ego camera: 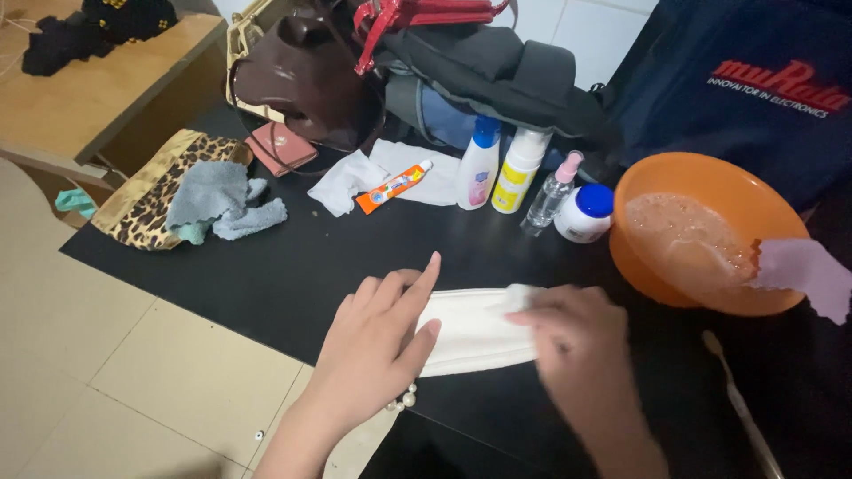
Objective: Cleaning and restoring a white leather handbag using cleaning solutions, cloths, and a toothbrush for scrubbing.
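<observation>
Near the front edge of the black desk (266, 275), a folded white cloth (470, 333) lies flat, pinned by the left hand (377, 341), fingers together; the blurred right hand (577, 341) presses its other end. It looks soft, light and limp, best gripped along a folded edge.

A black table (293, 266) carries a folded white cloth (475, 328), an orange bowl (710, 191), a white jar with a blue lid (584, 213), a small spray bottle (550, 195), two lotion bottles (497, 168), an orange tube (392, 186) on white tissue (351, 182), a grey rag (222, 200) and a leopard-print pouch (142, 208).
</observation>
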